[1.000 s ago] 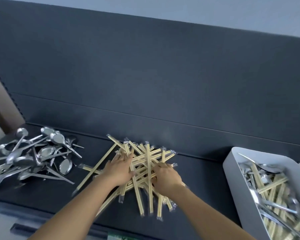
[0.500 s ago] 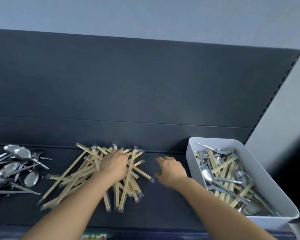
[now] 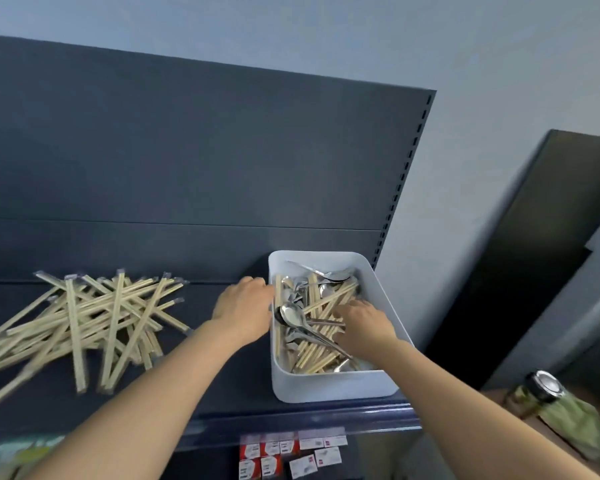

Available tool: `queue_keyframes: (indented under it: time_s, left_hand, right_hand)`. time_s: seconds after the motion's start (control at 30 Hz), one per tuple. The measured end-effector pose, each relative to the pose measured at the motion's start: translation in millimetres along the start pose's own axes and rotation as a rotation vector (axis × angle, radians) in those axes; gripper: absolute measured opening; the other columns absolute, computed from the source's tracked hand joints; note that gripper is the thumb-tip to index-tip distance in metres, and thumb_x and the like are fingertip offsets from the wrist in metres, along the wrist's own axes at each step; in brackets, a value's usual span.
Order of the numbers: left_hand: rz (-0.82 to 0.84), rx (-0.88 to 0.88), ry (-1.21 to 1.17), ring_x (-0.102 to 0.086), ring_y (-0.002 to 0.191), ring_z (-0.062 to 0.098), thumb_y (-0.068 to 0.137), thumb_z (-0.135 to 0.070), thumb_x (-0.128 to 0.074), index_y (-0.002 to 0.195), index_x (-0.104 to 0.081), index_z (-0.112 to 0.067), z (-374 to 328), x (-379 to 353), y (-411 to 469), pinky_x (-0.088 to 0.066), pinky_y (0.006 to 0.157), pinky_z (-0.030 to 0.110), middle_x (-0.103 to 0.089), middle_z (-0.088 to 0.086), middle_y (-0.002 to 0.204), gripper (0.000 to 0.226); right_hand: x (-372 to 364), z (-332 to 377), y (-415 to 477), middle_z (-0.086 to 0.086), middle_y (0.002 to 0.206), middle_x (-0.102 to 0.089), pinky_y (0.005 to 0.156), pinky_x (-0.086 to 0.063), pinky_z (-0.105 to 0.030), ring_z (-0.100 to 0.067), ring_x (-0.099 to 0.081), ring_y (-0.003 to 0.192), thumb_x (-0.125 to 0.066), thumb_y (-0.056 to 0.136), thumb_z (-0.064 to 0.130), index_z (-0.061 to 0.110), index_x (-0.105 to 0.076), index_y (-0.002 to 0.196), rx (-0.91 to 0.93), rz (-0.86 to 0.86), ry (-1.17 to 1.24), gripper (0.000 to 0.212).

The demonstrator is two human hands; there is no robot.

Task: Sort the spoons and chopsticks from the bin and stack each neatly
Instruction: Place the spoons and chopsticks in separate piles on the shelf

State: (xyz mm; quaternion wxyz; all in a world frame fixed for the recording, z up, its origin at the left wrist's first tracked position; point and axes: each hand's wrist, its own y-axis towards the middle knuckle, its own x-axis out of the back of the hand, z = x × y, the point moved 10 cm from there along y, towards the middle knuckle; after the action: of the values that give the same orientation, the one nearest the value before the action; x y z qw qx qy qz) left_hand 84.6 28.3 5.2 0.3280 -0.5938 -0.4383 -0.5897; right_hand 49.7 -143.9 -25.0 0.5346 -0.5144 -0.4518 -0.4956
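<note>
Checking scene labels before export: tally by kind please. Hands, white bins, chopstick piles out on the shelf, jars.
hands: 2, left hand and right hand
white bin: 1
chopstick pile on the shelf: 1
jar: 1
Total: 5

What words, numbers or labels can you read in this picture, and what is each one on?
No text is readable.
Red and white price tags below the shelf edge: print too small and blurred to read.
Jar at lower right: label blurred, unreadable.
White bin and chopstick wrappers: no print visible.
</note>
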Motion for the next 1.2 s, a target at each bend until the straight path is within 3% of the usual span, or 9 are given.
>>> queue_keyframes:
  time_s: [0.27, 0.43, 0.6, 0.77, 0.97, 1.07, 1.2]
  left_hand:
    - [0.211, -0.182, 0.120, -0.054, 0.104, 0.024, 0.092, -0.008, -0.053, 0.115, -0.059, -0.016, -73, -58, 23, -0.044, 0.086, 0.036, -0.058, 0.004, 0.112, 0.025]
    - [0.275, -0.255, 0.196, -0.052, 0.111, 0.027, 0.089, -0.004, -0.051, 0.125, -0.055, -0.019, -76, -86, 50, -0.041, 0.098, 0.041, -0.057, 0.006, 0.117, 0.039]
    - [0.293, -0.220, 0.155, -0.052, 0.097, 0.025, 0.093, -0.007, -0.050, 0.113, -0.059, -0.013, -69, -90, 75, -0.044, 0.077, 0.035, -0.052, 0.006, 0.109, 0.023]
    - [0.394, -0.195, 0.053, -0.055, 0.087, 0.022, 0.089, -0.001, -0.048, 0.103, -0.054, -0.015, -57, -101, 83, -0.041, 0.065, 0.032, -0.054, 0.005, 0.102, 0.021]
    - [0.248, -0.133, -0.070, -0.052, 0.077, 0.018, 0.096, -0.009, -0.043, 0.103, -0.051, -0.021, -42, -79, 92, -0.037, 0.059, 0.030, -0.058, -0.001, 0.093, 0.017]
    - [0.140, -0.063, -0.172, -0.052, 0.079, 0.016, 0.102, -0.021, -0.038, 0.109, -0.056, -0.022, -31, -58, 93, -0.038, 0.062, 0.032, -0.059, -0.004, 0.098, 0.019]
    - [-0.046, 0.097, -0.275, -0.059, 0.075, 0.018, 0.101, -0.037, -0.042, 0.104, -0.059, -0.023, -12, -30, 85, -0.046, 0.059, 0.033, -0.066, -0.004, 0.088, 0.021]
  right_hand:
    - [-33, -51, 2, -0.003, 0.131, -0.052, 0.100, -0.043, -0.037, -0.025, -0.045, 0.123, -0.056, 0.089, 0.021, 0.023, -0.052, 0.130, -0.028, 0.092, 0.010, 0.041]
    - [-34, -61, 23, -0.005, 0.129, -0.050, 0.101, -0.042, -0.036, -0.027, -0.045, 0.123, -0.053, 0.091, 0.021, 0.021, -0.047, 0.135, -0.033, 0.042, 0.077, 0.044]
    - [-38, -66, 45, -0.008, 0.130, -0.051, 0.100, -0.039, -0.035, -0.029, -0.048, 0.121, -0.054, 0.092, 0.018, 0.015, -0.042, 0.133, -0.084, 0.036, 0.094, 0.043]
    - [-40, -67, 61, -0.005, 0.131, -0.050, 0.099, -0.041, -0.034, -0.025, -0.046, 0.122, -0.055, 0.088, 0.010, 0.018, -0.049, 0.130, -0.098, 0.000, 0.096, 0.043]
    - [-35, -73, 77, -0.006, 0.121, -0.054, 0.094, -0.043, -0.035, -0.026, -0.050, 0.113, -0.058, 0.091, 0.023, 0.013, -0.057, 0.111, -0.179, -0.062, 0.223, 0.023]
    - [-15, -76, 83, -0.005, 0.108, -0.062, 0.082, -0.044, -0.034, -0.027, -0.055, 0.104, -0.055, 0.091, 0.024, 0.013, -0.057, 0.101, -0.207, -0.210, 0.326, 0.015]
    - [20, -67, 80, 0.001, 0.090, -0.067, 0.068, -0.047, -0.035, -0.026, -0.059, 0.082, -0.048, 0.097, 0.027, 0.018, -0.053, 0.093, -0.187, -0.403, 0.543, 0.011]
